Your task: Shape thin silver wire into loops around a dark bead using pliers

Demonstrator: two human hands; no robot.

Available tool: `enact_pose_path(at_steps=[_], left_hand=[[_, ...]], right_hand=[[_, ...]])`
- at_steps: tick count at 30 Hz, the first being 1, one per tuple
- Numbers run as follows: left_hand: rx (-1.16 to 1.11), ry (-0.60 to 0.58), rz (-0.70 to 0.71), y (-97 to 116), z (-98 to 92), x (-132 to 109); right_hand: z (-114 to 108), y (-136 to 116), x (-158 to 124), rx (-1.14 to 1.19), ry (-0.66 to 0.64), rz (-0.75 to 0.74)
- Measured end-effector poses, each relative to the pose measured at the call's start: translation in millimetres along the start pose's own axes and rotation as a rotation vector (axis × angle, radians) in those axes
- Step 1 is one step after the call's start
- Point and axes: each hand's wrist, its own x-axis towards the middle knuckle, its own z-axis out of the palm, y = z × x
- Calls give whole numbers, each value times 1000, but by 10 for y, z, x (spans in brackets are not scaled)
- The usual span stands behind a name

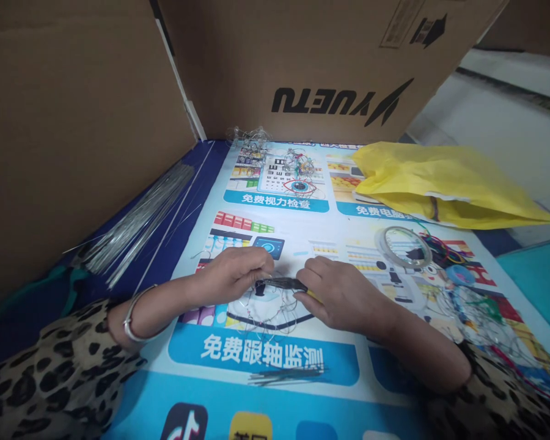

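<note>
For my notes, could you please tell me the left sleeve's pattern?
The left sleeve has leopard-like dark spots on tan, shown in the head view.

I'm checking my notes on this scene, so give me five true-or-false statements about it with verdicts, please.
1. The right hand holds a dark, pliers-like tool. True.
2. The bracelet is on the right arm. False: it's on the left arm.
3. Straight silvery wires lie left of the left hand. True.
4. The yellow bag lies left of both hands. False: it lies to their right.
5. The YUETU lettering on the cardboard appears upside down. True.
</note>
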Motion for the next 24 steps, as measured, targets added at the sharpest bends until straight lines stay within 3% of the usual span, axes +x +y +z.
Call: enact_pose_path(at_steps=[17, 24], left_hand=[[46, 2, -62, 20, -8, 1], [74, 54, -103, 59, 1, -3]], right_hand=[[28, 10, -1, 3, 23, -18], [2, -103, -1, -33, 28, 68]])
